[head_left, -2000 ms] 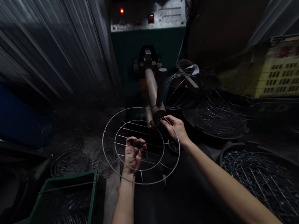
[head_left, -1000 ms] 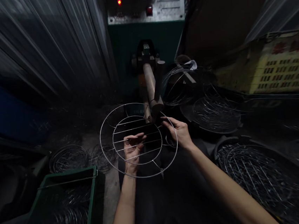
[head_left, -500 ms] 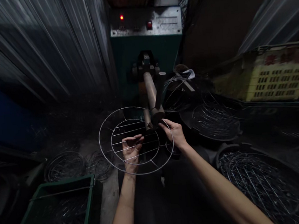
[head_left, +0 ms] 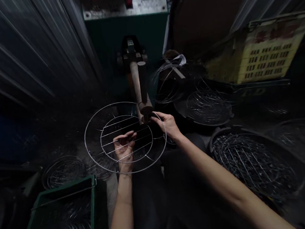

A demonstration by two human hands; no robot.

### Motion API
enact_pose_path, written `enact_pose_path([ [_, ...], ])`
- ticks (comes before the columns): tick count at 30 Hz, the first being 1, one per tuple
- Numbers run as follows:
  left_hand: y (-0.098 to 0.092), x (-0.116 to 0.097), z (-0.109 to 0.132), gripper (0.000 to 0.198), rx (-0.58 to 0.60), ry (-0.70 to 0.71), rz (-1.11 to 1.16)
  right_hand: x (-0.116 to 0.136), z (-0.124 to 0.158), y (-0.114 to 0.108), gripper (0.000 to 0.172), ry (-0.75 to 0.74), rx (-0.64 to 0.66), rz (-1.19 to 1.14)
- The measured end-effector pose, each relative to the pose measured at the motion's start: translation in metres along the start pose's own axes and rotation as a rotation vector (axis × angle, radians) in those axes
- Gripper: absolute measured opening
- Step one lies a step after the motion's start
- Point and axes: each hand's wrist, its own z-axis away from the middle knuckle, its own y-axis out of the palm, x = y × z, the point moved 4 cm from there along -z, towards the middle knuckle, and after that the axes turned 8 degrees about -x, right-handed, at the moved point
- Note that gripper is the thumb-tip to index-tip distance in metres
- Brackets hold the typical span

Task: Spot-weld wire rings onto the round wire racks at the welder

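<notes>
Head view: round wire rack (head_left: 135,162) is lying tilted in front of the green machine (head_left: 125,26), its far-right edge sitting just beside the lower end of the metal arm (head_left: 145,107). Right hand (head_left: 169,124) is pinching that edge, thumb and fingertips together. Left hand (head_left: 124,149) is curling palm-up beneath the cross wires; cannot tell whether it is gripping. Green crate (head_left: 94,204) is holding wire rings, near left.
</notes>
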Motion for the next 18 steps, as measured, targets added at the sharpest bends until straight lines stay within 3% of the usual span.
enact_pose_path([
  [4,-0.001,0.001,0.002,0.038,0.002,-0.029,-0.043,-0.006,0.023,-0.031,0.034,0.150,-0.021,-0.050],
  [8,-0.002,-0.001,0.001,0.041,0.007,-0.023,-0.049,0.001,0.059,-0.049,0.029,0.197,0.085,-0.065],
  [12,-0.001,-0.003,0.000,0.041,0.025,-0.003,-0.053,0.013,0.077,-0.043,0.026,0.221,0.072,-0.142],
  [18,0.002,-0.002,0.001,0.038,0.014,0.020,-0.077,0.015,0.076,-0.027,0.022,0.260,-0.045,-0.243],
])
